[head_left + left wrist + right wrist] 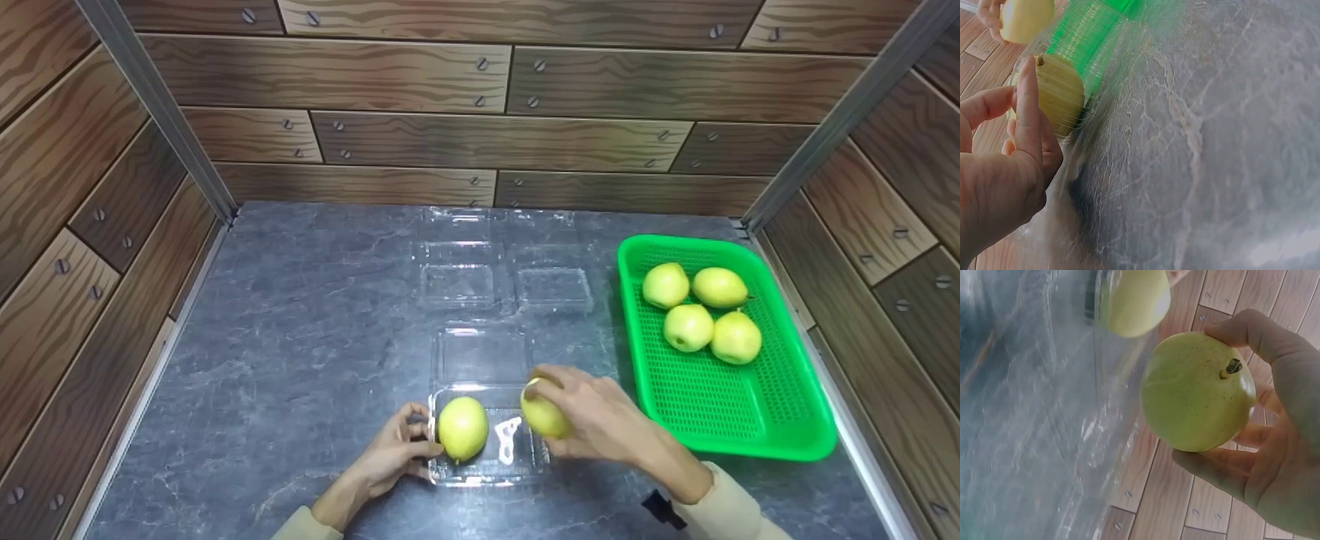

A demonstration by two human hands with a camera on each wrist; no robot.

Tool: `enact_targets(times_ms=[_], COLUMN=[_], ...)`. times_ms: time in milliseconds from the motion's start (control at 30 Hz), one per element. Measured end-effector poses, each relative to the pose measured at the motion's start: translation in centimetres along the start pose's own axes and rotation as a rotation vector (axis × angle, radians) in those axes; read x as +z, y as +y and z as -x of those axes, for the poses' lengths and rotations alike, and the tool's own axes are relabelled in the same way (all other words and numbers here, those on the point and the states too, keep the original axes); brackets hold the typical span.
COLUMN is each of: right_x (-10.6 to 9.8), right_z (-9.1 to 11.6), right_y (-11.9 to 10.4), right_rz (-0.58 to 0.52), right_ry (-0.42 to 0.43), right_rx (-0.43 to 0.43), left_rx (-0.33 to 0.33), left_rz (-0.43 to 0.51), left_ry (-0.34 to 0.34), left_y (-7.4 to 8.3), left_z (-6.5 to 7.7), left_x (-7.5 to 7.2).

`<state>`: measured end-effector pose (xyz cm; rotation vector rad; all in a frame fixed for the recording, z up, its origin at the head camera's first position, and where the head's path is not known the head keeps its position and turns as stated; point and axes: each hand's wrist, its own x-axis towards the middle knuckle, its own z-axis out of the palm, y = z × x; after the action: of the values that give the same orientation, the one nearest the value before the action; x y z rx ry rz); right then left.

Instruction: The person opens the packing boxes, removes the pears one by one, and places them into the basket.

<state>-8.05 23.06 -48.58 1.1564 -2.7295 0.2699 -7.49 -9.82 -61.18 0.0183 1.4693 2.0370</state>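
Note:
A clear plastic clamshell container (491,480) lies with its lid (484,352) folded back, away from me. One yellow-green pear (463,429) sits in its left half, also seen through the clear wall as a pear (1058,95) in the left wrist view. My left hand (394,448) pinches the container's left wall between thumb and fingers. In my right hand (592,412) is another pear (1196,391), gripped by the thumb and fingers with its stem showing. That pear is over the container's right side; whether it touches the base is hidden.
A green plastic basket (705,409) stands on the right, with several pears (688,328) in its far half. More clear containers (457,283) lie behind the lid. Wood-patterned panels (412,75) enclose the grey marbled table (300,300).

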Motion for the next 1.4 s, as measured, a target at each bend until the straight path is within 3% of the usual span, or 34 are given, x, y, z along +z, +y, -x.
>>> enact_targets(times_ms=[733, 1200, 1400], right_x=[-3.4, -4.9, -5.5], right_z=[2.6, 4.3, 4.3], right_y=[3.7, 7.4, 8.9], right_rz=[0.082, 0.058, 0.057], right_ry=[0.113, 0.122, 0.119], right_rx=[0.111, 0.256, 0.258], left_rx=[-0.004, -0.003, -0.007], left_rz=[0.008, 0.021, 0.014], left_ry=[0.004, 0.002, 0.006], left_y=[0.0, -0.1, 0.0], left_z=[0.0, 0.0, 0.0], left_x=[0.1, 0.0, 0.0])
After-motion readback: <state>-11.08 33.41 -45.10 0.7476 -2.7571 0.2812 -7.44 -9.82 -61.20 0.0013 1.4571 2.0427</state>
